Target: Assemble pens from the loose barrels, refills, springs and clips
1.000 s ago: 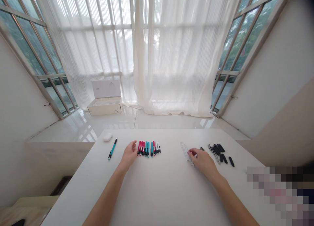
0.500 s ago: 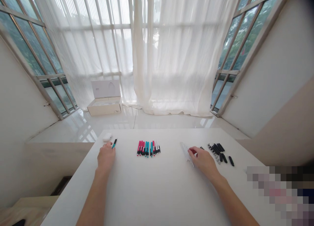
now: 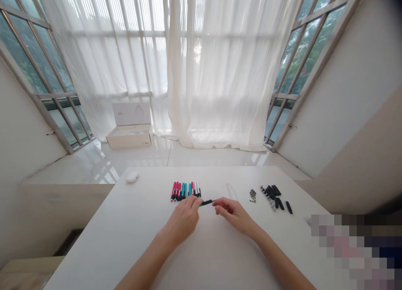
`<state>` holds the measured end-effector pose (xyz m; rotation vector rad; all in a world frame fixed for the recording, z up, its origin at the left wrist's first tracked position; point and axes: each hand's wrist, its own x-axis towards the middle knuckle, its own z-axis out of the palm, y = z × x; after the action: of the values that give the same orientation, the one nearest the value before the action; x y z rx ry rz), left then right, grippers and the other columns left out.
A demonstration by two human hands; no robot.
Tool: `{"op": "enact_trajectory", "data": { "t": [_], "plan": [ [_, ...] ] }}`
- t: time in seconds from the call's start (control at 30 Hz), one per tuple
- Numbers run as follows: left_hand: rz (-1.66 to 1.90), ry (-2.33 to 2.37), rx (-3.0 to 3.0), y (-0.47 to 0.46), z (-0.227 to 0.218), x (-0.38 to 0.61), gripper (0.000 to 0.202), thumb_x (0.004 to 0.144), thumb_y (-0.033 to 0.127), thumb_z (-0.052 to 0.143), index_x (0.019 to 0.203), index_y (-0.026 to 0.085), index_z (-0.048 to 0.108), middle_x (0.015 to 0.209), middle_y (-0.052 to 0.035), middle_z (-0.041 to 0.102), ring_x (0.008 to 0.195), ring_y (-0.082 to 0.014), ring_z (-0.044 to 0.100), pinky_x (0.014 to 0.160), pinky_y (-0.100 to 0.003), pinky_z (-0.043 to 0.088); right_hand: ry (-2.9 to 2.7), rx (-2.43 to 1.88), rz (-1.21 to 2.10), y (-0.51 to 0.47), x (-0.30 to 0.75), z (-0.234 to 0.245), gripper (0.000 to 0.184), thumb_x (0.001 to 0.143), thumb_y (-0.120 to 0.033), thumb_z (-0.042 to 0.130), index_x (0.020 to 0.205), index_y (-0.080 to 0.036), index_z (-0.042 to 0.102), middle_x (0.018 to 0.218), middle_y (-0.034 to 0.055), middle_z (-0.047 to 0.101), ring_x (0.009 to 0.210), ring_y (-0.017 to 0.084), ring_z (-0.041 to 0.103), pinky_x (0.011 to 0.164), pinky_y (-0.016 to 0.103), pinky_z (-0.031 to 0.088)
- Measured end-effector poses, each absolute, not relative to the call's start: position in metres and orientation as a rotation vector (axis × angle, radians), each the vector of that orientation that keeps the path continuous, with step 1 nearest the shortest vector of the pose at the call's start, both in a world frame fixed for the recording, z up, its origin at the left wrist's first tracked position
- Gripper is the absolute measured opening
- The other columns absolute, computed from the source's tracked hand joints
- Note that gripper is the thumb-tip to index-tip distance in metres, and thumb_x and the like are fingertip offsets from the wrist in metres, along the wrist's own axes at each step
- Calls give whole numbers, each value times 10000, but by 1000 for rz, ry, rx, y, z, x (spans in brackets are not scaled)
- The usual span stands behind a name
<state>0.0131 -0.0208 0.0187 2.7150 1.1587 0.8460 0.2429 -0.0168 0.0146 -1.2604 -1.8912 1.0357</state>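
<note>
Teal pen [image 3: 205,203] gone from left side of bench [image 3: 125,239]; now pinched in fingers of left hand [image 3: 184,218], mid-bench. Right hand [image 3: 235,212] has left thin rods [image 3: 231,191]; fingers curled at pen's black end, grip unclear.

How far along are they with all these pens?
A row of pink and teal pens lies lined up beyond the hands, seemingly dealt with. In hand: the left hand and right hand hold one pen between their fingertips. Left, loose on the right: thin refills, small dark bits and black caps.
</note>
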Motion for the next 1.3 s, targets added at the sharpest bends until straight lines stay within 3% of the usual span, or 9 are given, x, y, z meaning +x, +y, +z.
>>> {"op": "enact_trajectory", "data": {
  "t": [0.13,0.3,0.47,0.87,0.97,1.13,1.3],
  "plan": [
    [680,1119,2768,-29,19,20,298,866,54,358,1100,190,482,989,-70,555,902,-197,566,782,-335,490,-1946,-1269,1048,-24,233,16,338,889,-463,477,756,-176,595,592,-28,533,518,98,392,494,225,299],
    [613,1192,2790,-28,20,17,122,945,248,425,1045,198,474,913,-45,585,803,-191,586,675,-296,468,-2031,-1254,1039,-24,234,18,401,930,-464,390,721,-176,576,594,-31,504,540,101,409,519,222,316],
    [496,1312,2757,-26,12,19,129,958,307,454,912,189,476,825,-23,615,664,-158,591,572,-247,417,-2152,-1228,947,-25,232,20,425,936,-458,363,691,-181,571,584,-32,471,545,107,411,516,219,318],
    [365,1271,2752,-20,11,15,245,997,269,328,866,190,520,818,-29,659,741,-167,618,614,-246,413,-2242,-1176,740,-28,228,19,325,931,-394,394,749,-191,572,675,-2,552,610,127,473,587,234,372],
    [356,1285,2710,-22,12,17,227,998,263,309,935,197,517,840,-28,670,753,-173,631,601,-246,413,-2209,-1229,743,-28,228,18,298,910,-400,436,745,-186,564,649,-14,528,587,121,452,555,228,360],
    [342,1294,2643,-25,16,19,176,991,323,355,1051,203,469,867,-24,679,757,-185,655,590,-244,416,-2205,-1269,755,-26,228,17,399,936,-411,358,688,-185,573,590,-21,514,555,117,442,532,229,354],
    [281,1368,2591,-25,18,18,196,971,381,406,1000,199,472,892,-37,671,709,-186,656,579,-242,415,-2124,-1228,778,-27,227,19,272,887,-406,469,849,-192,632,725,13,616,641,133,527,563,229,418]
  ]
}}
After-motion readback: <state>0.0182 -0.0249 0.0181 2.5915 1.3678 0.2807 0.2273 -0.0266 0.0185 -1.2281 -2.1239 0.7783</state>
